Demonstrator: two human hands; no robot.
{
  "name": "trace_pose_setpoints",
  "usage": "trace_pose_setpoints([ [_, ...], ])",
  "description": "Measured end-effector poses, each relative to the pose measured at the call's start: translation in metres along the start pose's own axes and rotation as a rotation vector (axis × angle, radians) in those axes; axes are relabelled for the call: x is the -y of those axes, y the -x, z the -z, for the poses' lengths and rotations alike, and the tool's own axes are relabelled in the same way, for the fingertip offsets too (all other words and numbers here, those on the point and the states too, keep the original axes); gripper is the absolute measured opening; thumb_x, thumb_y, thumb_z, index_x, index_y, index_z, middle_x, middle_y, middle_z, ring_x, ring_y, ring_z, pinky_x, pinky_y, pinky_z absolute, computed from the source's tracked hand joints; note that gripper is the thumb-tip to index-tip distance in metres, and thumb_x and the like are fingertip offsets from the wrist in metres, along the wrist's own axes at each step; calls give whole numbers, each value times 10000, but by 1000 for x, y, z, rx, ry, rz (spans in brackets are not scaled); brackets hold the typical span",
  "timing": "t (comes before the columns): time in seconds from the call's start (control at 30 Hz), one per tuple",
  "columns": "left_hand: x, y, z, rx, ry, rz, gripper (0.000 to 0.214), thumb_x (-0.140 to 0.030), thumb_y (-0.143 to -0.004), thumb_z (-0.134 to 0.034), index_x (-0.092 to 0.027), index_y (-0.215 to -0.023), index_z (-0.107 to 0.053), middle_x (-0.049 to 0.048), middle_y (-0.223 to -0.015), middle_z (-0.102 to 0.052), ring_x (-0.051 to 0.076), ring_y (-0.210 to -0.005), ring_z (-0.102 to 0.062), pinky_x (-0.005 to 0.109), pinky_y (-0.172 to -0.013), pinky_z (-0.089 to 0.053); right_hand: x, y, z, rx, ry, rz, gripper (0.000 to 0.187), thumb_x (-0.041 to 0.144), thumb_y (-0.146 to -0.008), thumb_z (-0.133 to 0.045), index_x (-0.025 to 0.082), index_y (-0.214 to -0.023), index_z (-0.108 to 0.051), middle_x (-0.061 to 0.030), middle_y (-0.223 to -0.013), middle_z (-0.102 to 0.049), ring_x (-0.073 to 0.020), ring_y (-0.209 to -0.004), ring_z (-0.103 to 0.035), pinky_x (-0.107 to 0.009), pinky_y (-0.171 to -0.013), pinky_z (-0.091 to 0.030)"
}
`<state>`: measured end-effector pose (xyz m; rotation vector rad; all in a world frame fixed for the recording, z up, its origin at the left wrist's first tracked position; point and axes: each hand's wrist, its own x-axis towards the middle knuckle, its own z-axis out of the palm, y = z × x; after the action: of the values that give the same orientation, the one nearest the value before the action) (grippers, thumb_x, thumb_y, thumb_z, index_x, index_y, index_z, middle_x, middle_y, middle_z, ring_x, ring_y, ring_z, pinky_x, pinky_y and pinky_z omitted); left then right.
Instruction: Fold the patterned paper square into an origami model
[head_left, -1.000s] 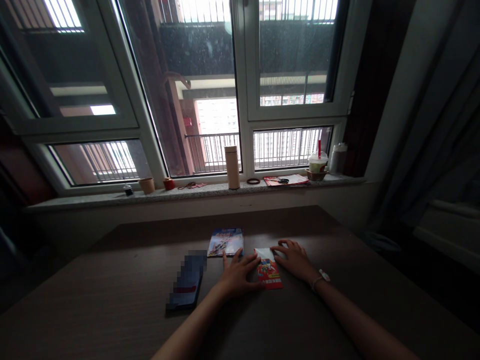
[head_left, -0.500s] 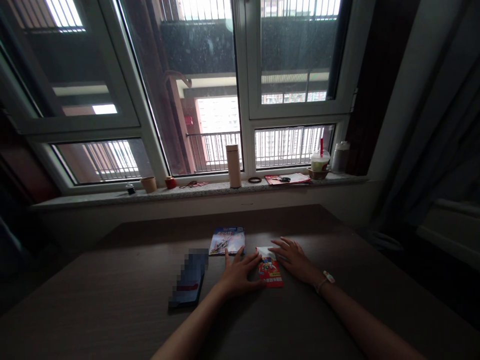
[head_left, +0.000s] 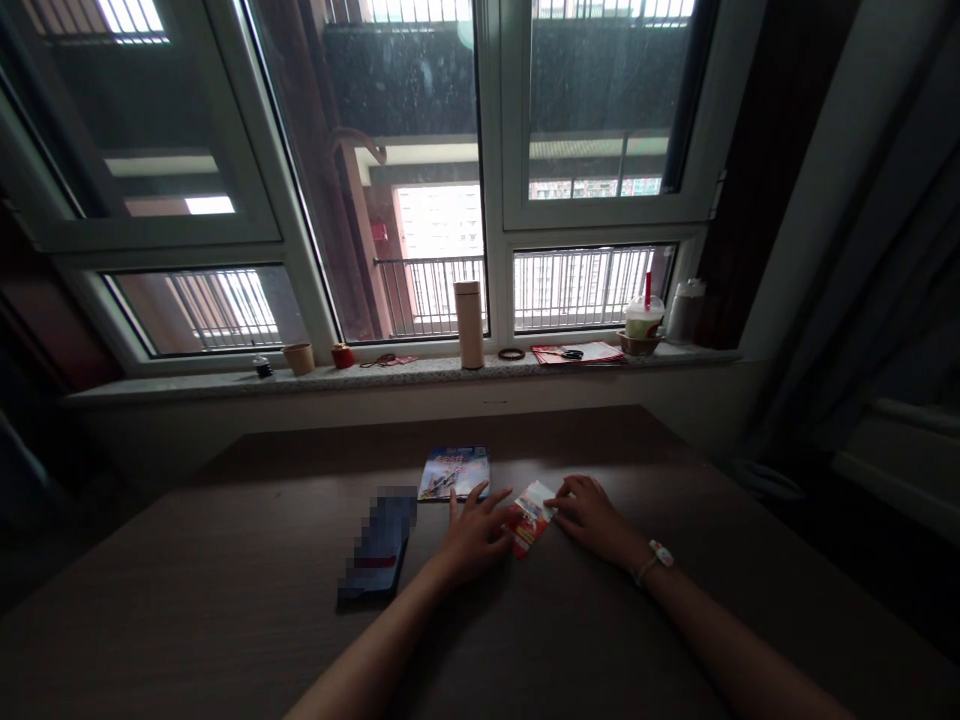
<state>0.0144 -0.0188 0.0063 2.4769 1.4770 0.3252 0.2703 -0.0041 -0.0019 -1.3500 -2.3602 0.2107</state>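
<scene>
A small red and white printed card (head_left: 531, 522) lies slanted on the table between my hands. Its upper end leans to the right, and fingers cover parts of its side edges. My left hand (head_left: 474, 535) is open, fingers spread, with the fingertips and thumb at the card's left edge. On the other side, my right hand (head_left: 596, 515), with a bracelet (head_left: 658, 555) at the wrist, pinches the card's upper right edge between bent fingers. Just beyond my left fingertips lies a blue and white picture booklet (head_left: 454, 472).
A phone-like dark slab (head_left: 379, 545), partly pixelated, lies left of my left forearm on the brown table (head_left: 225, 560). Along the windowsill stand a tall beige flask (head_left: 469, 325), a paper cup (head_left: 300, 358), a drink cup with red straw (head_left: 643, 318), and scissors (head_left: 572, 354) on red papers.
The card has turned from nearly upright to slanted, its top now to the right and its lower end to the left. My right fingers have drawn together at its edge.
</scene>
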Motion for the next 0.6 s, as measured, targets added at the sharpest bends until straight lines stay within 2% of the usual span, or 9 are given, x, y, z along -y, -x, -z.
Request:
trace_pose_setpoints([
  [0.1, 3, 0, -4, -51, 5, -4, 372, -481, -891, -554, -440, -1260, -571, -73, -1521, -382, 365, -1423, -179, 725, -1068, 119, 3, 1, 0, -23, -1, 17, 275, 322, -877, -559, 294, -1110, -703, -70, -1045, -593, -240, -1081, -517, -496, -1113, -246],
  [0.23, 6, -1, -8, -71, 16, -19, 478, -507, -816, -658, -410, -1276, -572, -32, -1484, -443, 369, -1388, -245, 710, -1093, 89, 3, 3, -4, -22, -51, 42, 231, 310, -849, -614, 271, -1050, -722, -60, -1003, -611, -231, -1049, -547, -506, -1112, -244],
  [0.43, 4, -1, -8, -104, 45, -31, 372, -470, -862, -623, -422, -1230, -611, -33, -1360, -577, 348, -1358, -317, 716, -1096, 64, 2, 3, -5, 2, -189, 71, 139, 289, -855, -616, 269, -957, -707, -41, -1154, -650, -219, -1112, -572, -505, -1123, -238],
  [0.6, 3, -2, -10, -131, 43, -33, 306, -441, -884, -610, -448, -1190, -628, -62, -1316, -605, 331, -1341, -343, 738, -1076, 69, 7, 4, -3, -11, -140, 88, 131, 260, -842, -623, 283, -940, -707, -15, -1120, -681, -207, -1078, -602, -529, -1123, -226],
])
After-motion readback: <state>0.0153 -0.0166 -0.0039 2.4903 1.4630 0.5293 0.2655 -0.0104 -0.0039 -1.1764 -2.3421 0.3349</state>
